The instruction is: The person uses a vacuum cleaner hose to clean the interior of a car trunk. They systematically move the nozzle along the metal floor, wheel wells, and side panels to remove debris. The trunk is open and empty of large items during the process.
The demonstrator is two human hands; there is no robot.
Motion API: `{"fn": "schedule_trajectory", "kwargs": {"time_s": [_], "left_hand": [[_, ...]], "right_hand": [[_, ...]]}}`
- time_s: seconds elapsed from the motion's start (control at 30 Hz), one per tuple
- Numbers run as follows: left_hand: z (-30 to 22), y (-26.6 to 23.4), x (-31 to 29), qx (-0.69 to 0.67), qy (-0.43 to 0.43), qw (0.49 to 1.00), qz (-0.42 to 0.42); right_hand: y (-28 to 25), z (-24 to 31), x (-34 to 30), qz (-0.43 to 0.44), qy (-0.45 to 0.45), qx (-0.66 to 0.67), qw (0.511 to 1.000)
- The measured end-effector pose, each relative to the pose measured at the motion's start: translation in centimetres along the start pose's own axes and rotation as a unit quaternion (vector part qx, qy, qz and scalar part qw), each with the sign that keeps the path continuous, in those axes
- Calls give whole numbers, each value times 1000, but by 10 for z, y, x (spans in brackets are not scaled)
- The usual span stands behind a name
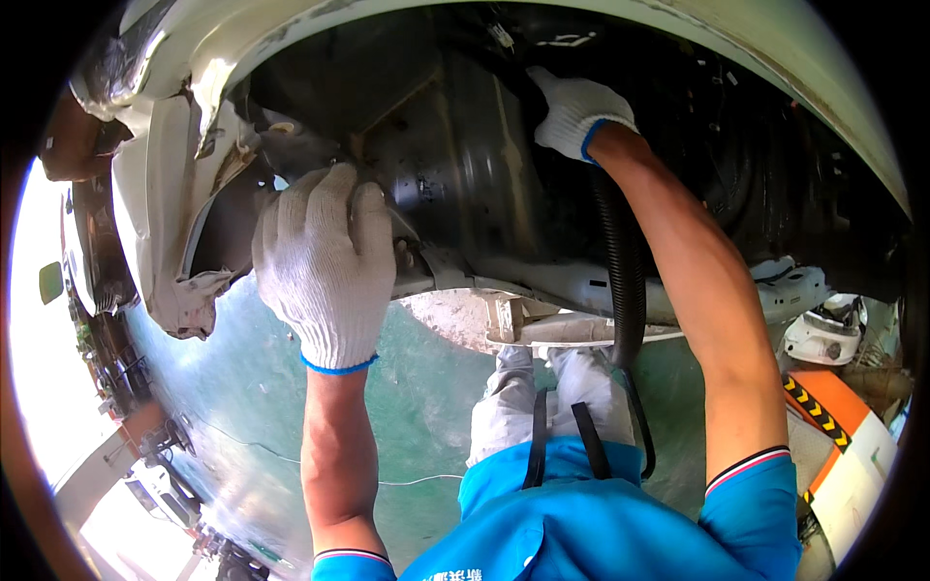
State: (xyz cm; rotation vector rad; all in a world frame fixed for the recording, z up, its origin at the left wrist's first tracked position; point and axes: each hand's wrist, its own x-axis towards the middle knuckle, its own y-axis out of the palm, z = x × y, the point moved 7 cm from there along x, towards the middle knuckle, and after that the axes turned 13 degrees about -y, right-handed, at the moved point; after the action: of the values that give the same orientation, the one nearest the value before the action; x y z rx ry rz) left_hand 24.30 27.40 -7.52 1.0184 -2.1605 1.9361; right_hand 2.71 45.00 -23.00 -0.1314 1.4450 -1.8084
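A worn, whitish vehicle body shell with a dark, bare wheel-arch panel point(426, 165) fills the upper view. My left hand point(325, 257), in a white knitted glove with a blue cuff, lies on the panel's left part, fingers stretched out and close together. My right hand point(576, 111), gloved alike, reaches deeper into the dark recess at the upper right. Its fingers curl around something dark that I cannot make out. From just below that wrist a black corrugated hose point(625, 266) hangs down past the lower sill rail point(572, 286) toward the floor.
A pale bent body edge point(160, 213) with ragged ends juts out at left. The curved arch rim point(678, 24) spans overhead. A thin cable point(417, 481) crosses the green floor point(417, 407). At right stand an orange panel with hazard stripes point(823, 412) and a white rounded object point(823, 339).
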Motion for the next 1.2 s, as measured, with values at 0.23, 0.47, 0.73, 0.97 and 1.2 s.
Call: {"fn": "schedule_trajectory", "kwargs": {"time_s": [0.23, 0.47, 0.73, 0.97, 1.2], "left_hand": [[-3, 1, 0, -30, -26, 999, -27], [-4, 2, 1, 21, -54, 998, -17], [1, 2, -1, 52, -69, 996, -18], [0, 3, -2, 65, -50, 996, -26], [3, 3, -3, 65, -56, 996, -30]], "right_hand": [[-12, -16, 108, -60, -32, 30, 997], [-5, -50, 113, -9, -75, 420, 904], [-8, -40, 36, 26, -13, 385, 922], [-9, -52, 49, 8, -26, 350, 936], [10, -40, 18, 95, -43, 250, 963]]}}
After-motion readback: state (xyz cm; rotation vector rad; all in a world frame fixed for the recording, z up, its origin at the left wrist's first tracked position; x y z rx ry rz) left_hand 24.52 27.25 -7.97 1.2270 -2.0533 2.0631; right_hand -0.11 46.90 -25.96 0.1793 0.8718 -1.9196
